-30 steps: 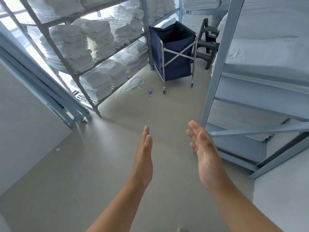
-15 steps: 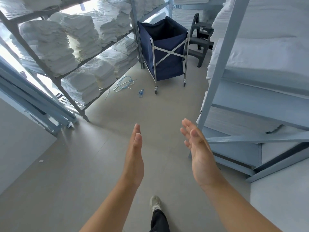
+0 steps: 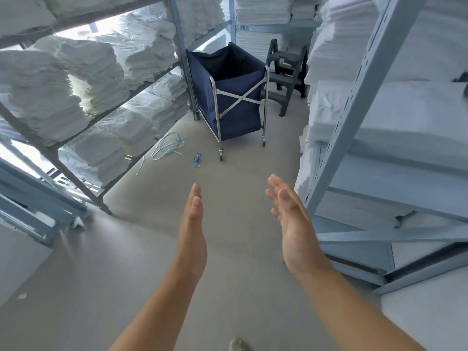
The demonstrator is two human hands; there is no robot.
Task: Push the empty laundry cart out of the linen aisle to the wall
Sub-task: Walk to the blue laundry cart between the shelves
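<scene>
A laundry cart (image 3: 231, 97) with a dark blue fabric bag and a chrome X-braced frame on small wheels stands at the far end of the linen aisle, against the left shelving. Its bag looks empty inside. My left hand (image 3: 192, 231) is stretched forward, flat and edge-on, holding nothing. My right hand (image 3: 291, 224) is also stretched forward, palm turned inward, fingers spread and empty. Both hands are well short of the cart, over bare floor.
Metal shelving (image 3: 106, 117) stacked with folded white linen lines the left; a grey-blue rack (image 3: 354, 122) with linen lines the right. A dark step stool (image 3: 286, 72) stands right behind the cart. Blue plastic straps (image 3: 167, 145) lie on the floor near the cart.
The cart and shelves appear larger and closer as I have walked forward into the aisle. Both hands stay raised and empty in much the same pose.
</scene>
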